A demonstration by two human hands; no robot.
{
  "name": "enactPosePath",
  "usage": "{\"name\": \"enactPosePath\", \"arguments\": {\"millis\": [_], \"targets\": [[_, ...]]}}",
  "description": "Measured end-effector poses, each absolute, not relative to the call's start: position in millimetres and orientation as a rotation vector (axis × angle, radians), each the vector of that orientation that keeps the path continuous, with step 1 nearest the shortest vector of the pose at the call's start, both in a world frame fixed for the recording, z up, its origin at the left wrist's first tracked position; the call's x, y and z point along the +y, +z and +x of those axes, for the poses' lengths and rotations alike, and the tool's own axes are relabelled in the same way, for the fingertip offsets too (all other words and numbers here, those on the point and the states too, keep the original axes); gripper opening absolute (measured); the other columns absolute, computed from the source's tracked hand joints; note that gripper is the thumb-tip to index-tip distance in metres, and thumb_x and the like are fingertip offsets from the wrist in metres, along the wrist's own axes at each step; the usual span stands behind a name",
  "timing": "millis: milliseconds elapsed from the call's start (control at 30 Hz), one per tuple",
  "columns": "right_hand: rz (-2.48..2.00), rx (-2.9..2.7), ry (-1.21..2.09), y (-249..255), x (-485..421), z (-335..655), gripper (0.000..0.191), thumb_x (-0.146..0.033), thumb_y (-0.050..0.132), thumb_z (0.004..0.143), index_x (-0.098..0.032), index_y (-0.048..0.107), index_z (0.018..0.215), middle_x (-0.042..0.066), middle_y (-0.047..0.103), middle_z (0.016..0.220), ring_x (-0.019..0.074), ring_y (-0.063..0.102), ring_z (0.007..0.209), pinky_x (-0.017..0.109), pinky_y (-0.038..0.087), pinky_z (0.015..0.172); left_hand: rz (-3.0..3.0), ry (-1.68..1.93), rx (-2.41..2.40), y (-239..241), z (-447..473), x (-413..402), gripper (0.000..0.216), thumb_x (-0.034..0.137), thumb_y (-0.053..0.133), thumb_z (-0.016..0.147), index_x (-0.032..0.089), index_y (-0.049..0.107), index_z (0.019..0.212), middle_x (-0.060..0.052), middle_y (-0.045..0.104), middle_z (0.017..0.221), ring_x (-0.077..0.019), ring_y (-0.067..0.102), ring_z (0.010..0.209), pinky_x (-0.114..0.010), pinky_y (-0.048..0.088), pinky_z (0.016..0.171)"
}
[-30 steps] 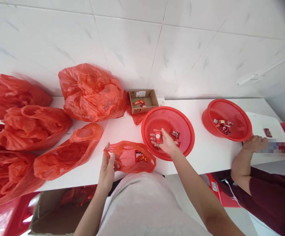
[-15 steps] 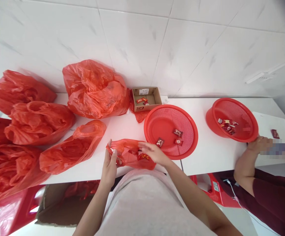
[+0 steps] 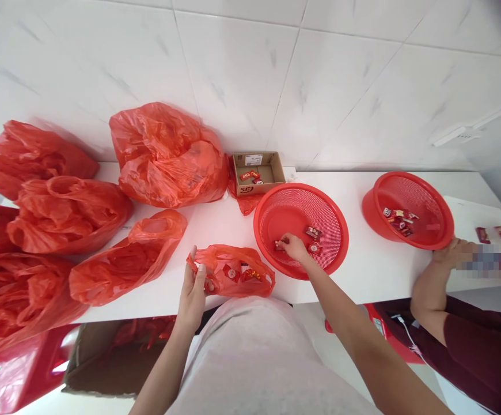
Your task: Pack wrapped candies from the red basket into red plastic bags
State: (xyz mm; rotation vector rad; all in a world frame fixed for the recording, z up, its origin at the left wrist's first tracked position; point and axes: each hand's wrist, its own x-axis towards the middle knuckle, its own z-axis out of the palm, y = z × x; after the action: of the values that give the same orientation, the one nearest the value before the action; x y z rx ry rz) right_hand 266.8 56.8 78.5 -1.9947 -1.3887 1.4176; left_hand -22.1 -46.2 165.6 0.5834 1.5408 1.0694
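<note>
My left hand [image 3: 193,291] grips the edge of a small red plastic bag [image 3: 216,259], which lies with its mouth open at the table's front edge. Wrapped candies [image 3: 232,273] show inside the bag. To its right stands a red plastic basket [image 3: 272,203] with mesh sides. Inside it, the fingers of my right hand [image 3: 296,249] are closed on a small red candy packet [image 3: 280,245]. Two more packets [image 3: 313,233] lie in the basket just beyond and beside that hand.
Several filled red bags [image 3: 168,155] crowd the table's left side. A small cardboard box [image 3: 258,173] with packets stands behind the basket. Farther right, a co-worker's hand [image 3: 447,253] is at a second red basket [image 3: 375,213]. Below the table sits a larger carton [image 3: 103,369].
My right hand has moved from above the bag rightward into the basket and closed on a packet. The bag now shows another candy. My left hand stays put.
</note>
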Motion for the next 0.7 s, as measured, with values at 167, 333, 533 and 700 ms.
{"name": "enactPosePath", "arguments": {"millis": [167, 333, 533, 700], "targets": [[-1.691, -1.253, 1.599, 117.9, 46.4, 259.1, 0.029, -0.039, 0.05, 0.09, -0.02, 0.062, 0.108, 0.008, 0.069, 0.114, 0.0191, 0.068, 0.095, 0.031, 0.058, 0.076, 0.588, 1.076, 1.538, 166.5, -21.2, -45.6, 0.07, 0.056, 0.055, 0.087, 0.038, 0.029, 0.149, 0.003, 0.051, 0.085, -0.0085, 0.045, 0.059, -0.025, 0.05, 0.061], [-1.42, -1.167, 1.812, 143.8, 16.6, 222.5, 0.034, -0.038, 0.054, 0.087, -0.018, 0.064, 0.113, 0.008, 0.071, 0.107, 0.0203, 0.071, 0.086, 0.035, 0.06, 0.075, 0.601, 1.088, 1.527, 165.3, -20.8, -44.0, 0.07, 0.055, 0.055, 0.087, 0.036, 0.029, 0.149, 0.002, 0.051, 0.086, -0.0081, 0.046, 0.058, -0.025, 0.05, 0.06], [-1.751, -1.567, 1.415, 122.1, 17.1, 215.4, 0.034, -0.029, 0.039, 0.095, -0.022, 0.061, 0.121, 0.006, 0.07, 0.108, 0.0176, 0.069, 0.091, 0.033, 0.056, 0.08, 0.617, 1.096, 1.522, 165.6, -21.9, -47.0, 0.069, 0.054, 0.055, 0.087, 0.036, 0.03, 0.148, 0.003, 0.051, 0.083, -0.0081, 0.046, 0.057, -0.024, 0.048, 0.059], [-2.156, -1.525, 0.985, 93.9, 52.3, 294.7, 0.053, -0.023, 0.054, 0.087, -0.016, 0.044, 0.139, 0.02, 0.041, 0.144, 0.033, 0.034, 0.137, 0.051, 0.029, 0.109, 0.612, 1.103, 1.531, 166.5, -23.4, -48.5, 0.071, 0.054, 0.056, 0.086, 0.036, 0.03, 0.149, 0.004, 0.052, 0.081, -0.0081, 0.045, 0.056, -0.023, 0.046, 0.057]]}}
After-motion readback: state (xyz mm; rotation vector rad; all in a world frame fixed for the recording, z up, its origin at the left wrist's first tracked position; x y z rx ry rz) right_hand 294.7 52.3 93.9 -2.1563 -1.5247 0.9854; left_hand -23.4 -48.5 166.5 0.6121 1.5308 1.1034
